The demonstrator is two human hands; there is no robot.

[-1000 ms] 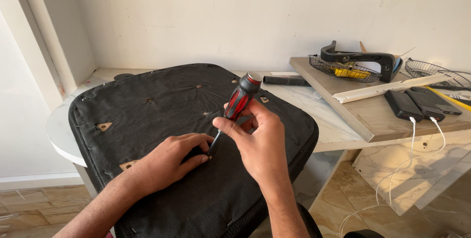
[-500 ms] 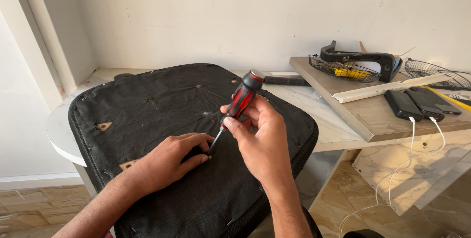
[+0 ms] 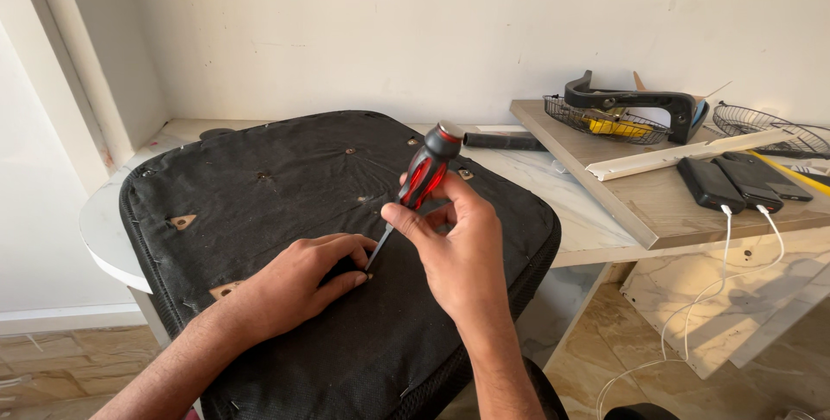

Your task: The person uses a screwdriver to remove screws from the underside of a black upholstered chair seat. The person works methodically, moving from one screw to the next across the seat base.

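On one cushion (image 3: 285, 186), one screwdriver (image 3: 415, 191).

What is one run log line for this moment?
right hand: grips screwdriver | left hand: pressed flat by tip | seat cushion: underside up, on table

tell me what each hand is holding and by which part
The right hand holds a red and black screwdriver by its handle. The left hand holds nothing; it rests flat on the black seat cushion, fingers beside the screwdriver tip.
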